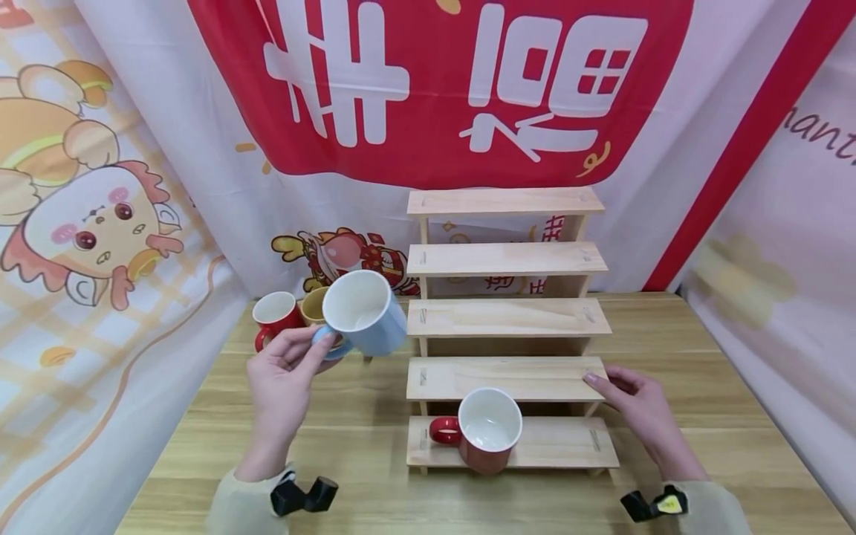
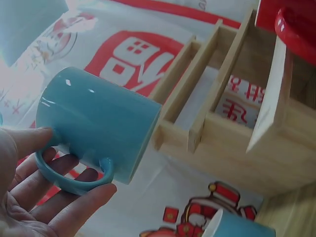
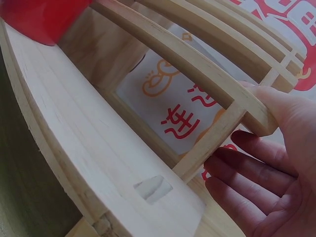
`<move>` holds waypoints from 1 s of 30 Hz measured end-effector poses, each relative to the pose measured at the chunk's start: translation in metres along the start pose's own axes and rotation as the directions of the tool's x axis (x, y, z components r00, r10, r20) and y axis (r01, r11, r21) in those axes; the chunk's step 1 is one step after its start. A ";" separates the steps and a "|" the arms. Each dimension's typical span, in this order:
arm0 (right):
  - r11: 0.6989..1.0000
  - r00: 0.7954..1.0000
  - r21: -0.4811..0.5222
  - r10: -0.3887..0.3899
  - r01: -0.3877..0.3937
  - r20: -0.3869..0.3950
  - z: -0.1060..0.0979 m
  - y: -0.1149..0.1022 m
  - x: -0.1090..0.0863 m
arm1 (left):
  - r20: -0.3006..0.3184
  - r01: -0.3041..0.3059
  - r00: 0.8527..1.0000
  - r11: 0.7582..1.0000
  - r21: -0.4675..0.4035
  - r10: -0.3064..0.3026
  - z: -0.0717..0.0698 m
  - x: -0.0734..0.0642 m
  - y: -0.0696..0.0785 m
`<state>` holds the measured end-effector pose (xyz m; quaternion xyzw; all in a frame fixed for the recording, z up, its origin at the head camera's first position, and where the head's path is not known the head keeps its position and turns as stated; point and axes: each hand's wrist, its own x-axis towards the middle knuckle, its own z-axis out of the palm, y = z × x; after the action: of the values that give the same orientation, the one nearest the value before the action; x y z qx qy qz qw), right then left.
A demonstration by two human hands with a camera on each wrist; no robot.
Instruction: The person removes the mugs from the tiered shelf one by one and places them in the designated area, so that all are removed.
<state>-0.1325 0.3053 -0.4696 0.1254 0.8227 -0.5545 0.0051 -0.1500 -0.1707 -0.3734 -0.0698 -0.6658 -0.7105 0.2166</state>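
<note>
My left hand (image 1: 284, 375) holds a light blue mug (image 1: 380, 327) by its handle, in the air left of a stepped wooden rack (image 1: 508, 377). The mug is tilted, its white inside facing up towards the head camera. In the left wrist view the fingers pass around the handle of the blue mug (image 2: 98, 118). My right hand (image 1: 638, 409) grips the right end of the rack's second tier from the bottom, thumb on top, fingers by the side upright. On the lowest tier a red mug (image 1: 488, 455) stands upright with its handle to the left.
Behind my left hand, another red mug (image 1: 284, 316) and a yellow mug (image 1: 313, 305) stand on the wooden table (image 1: 348, 475), partly hidden. Another blue mug (image 2: 239, 227) shows at the left wrist view's lower edge. Printed cloth (image 1: 428, 134) hangs behind and at both sides.
</note>
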 end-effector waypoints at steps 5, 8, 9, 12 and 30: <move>1.000 1.000 -0.003 0.012 -0.012 0.005 0.001 0.000 -0.001 | -0.119 0.040 0.992 0.999 0.018 -0.038 -0.020 -0.004 -0.007; 1.000 1.000 -0.005 0.025 -0.025 0.009 0.001 0.001 -0.001 | -0.181 0.056 0.982 0.998 0.037 -0.049 -0.032 -0.008 -0.011; 1.000 1.000 -0.007 0.030 -0.030 0.010 0.001 0.001 -0.001 | -0.199 0.061 0.979 0.998 0.035 -0.053 -0.036 -0.009 -0.013; 0.999 0.999 -0.009 0.038 -0.038 0.011 0.001 0.001 -0.002 | -0.250 0.059 0.967 0.998 0.011 -0.054 -0.048 -0.011 -0.018; 0.999 0.999 -0.018 0.035 -0.035 -0.001 0.001 0.000 0.001 | -0.457 0.169 0.875 0.985 -0.019 -0.159 -0.098 -0.014 -0.075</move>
<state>-0.1331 0.3048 -0.4702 0.1399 0.8252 -0.5470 0.0159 -0.1493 -0.2616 -0.4577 0.1584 -0.6072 -0.7156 0.3069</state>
